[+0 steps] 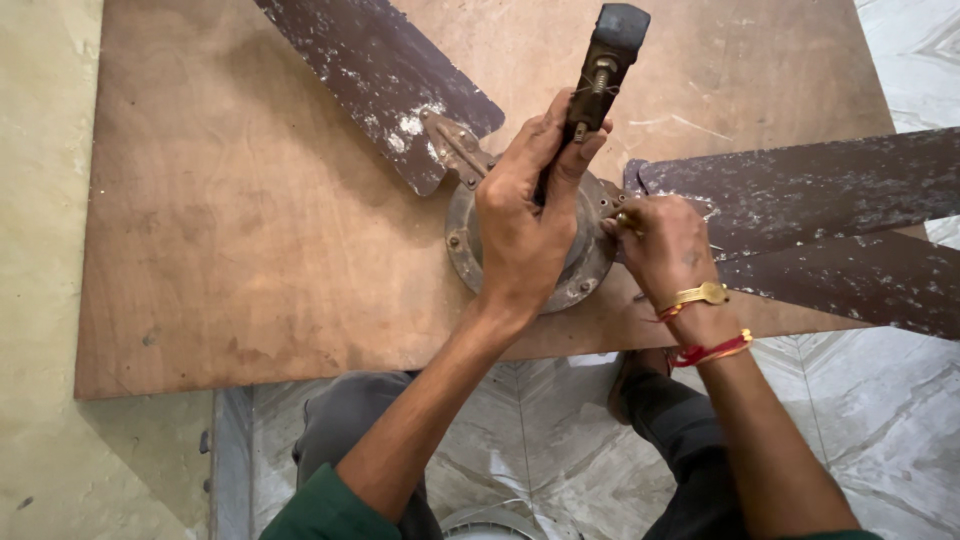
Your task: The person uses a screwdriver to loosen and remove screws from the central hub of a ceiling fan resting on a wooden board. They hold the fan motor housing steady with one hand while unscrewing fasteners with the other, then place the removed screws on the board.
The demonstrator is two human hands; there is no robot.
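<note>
Worn brown wooden board (250,230) lies on pale marble-patterned floor (880,400).

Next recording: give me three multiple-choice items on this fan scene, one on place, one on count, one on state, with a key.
1. Where does the fan lie?
A. on a brown board
B. in a sink
C. on a shelf

2. How many blades show?
A. one
B. three
C. six

3. What is the left hand doing?
A. lying flat and empty
B. gripping the rod
C. holding a cup

Key:
1 A, the board lies under the hub.
2 B, three dark blades fan out.
3 B, the left hand wraps the rod; the right hand pinches at the hub edge.
</note>
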